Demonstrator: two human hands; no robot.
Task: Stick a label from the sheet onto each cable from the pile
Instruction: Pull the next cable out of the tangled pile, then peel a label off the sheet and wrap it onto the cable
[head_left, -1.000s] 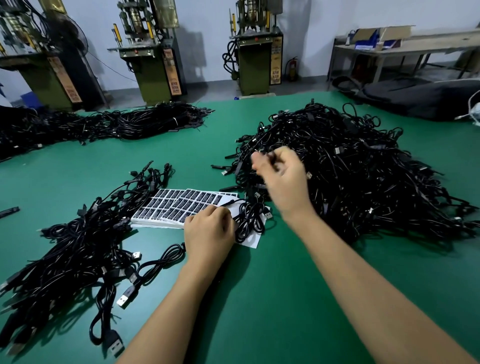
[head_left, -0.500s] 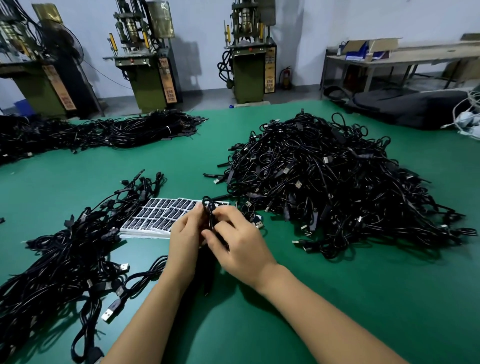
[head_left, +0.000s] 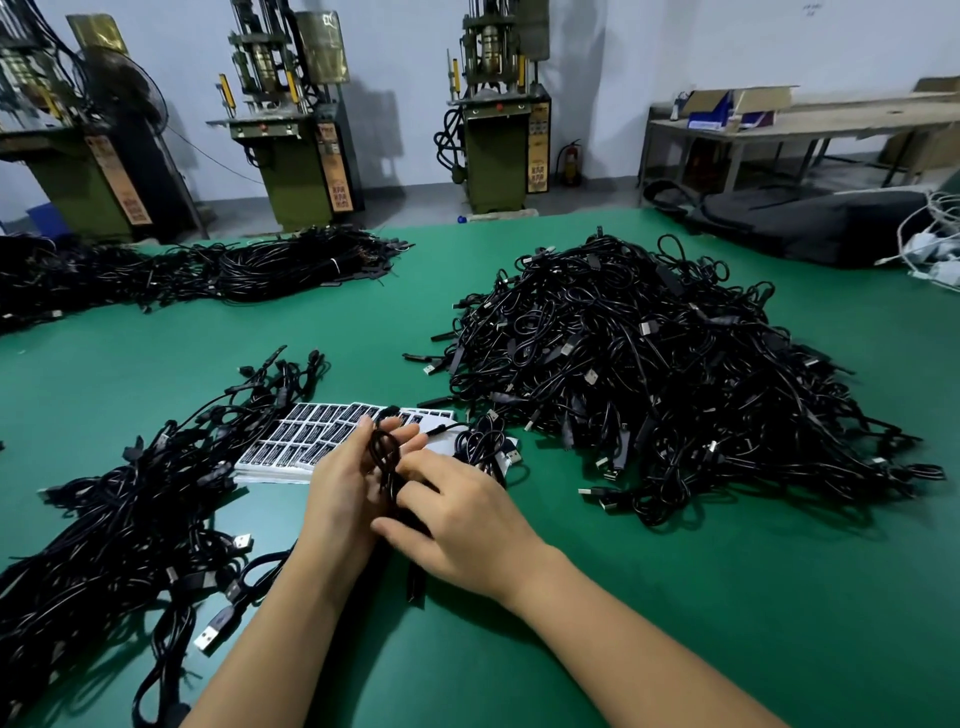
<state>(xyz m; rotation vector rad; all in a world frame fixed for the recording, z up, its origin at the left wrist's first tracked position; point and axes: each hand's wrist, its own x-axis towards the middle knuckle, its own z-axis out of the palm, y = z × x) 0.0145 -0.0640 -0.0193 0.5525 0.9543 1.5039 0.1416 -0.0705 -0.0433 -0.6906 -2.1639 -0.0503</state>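
Observation:
A coiled black cable (head_left: 385, 452) is held between both hands above the green table (head_left: 675, 597). My left hand (head_left: 345, 483) cups it from the left and my right hand (head_left: 457, 512) grips it from the right, fingers curled round the strands. One end of the cable (head_left: 415, 584) hangs below my right hand. Just behind the hands lies the white label sheet (head_left: 306, 436) with rows of black labels. The big pile of black cables (head_left: 654, 374) rises to the right.
A second heap of cables (head_left: 130, 514) lies at the left. Another small coil (head_left: 483, 441) rests on the sheet's right end. Long cable bundles (head_left: 208, 270) stretch along the far left edge. A black bag (head_left: 810, 223) lies far right, with green machines (head_left: 301, 156) beyond the table.
My right hand came back from the big pile with a cable and met my left hand over the label sheet. Both hands now hold the coil slightly nearer to me.

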